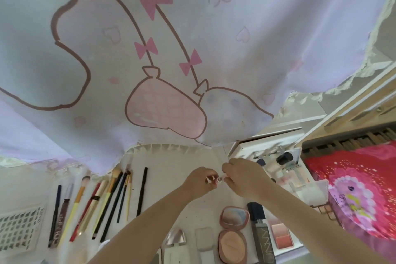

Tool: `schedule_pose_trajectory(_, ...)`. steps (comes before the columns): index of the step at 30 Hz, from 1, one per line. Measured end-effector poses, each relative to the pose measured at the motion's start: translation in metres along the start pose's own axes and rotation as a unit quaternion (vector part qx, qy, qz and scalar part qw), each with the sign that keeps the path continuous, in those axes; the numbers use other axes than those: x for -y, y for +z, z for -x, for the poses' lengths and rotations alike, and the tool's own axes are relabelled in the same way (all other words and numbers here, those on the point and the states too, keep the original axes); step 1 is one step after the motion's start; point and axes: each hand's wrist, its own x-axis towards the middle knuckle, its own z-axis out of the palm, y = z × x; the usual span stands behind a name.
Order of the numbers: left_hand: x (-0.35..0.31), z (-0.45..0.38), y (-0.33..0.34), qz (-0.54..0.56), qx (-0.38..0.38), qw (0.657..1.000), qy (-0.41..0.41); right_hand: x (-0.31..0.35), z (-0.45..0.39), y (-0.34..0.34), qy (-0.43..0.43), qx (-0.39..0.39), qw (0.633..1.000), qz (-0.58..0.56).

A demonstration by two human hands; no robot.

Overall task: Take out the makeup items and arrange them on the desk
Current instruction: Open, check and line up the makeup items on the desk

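Above the middle of the tabletop (171, 178), the left hand (200, 180) and right hand (242, 178) together pinch a small clear vial (216, 179). At seven o'clock lie brushes and pencils (102, 199); one dark tube (62, 216) has lettering too blurred to read. At five o'clock, beside an open pink compact (233, 231), a black tube (263, 240) reads "UNNY". A sticker sheet (19, 231) at eight o'clock reads "XOXO".
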Motion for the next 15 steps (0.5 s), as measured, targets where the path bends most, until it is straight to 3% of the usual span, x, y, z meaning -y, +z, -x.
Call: schedule_pose_trajectory(15, 0.012, -0.018, 0.045, 0.008, 0.011, 0.999, -0.047, -0.003, -0.015, 0.031, 0.051, 0.043, 0.994, 0.089)
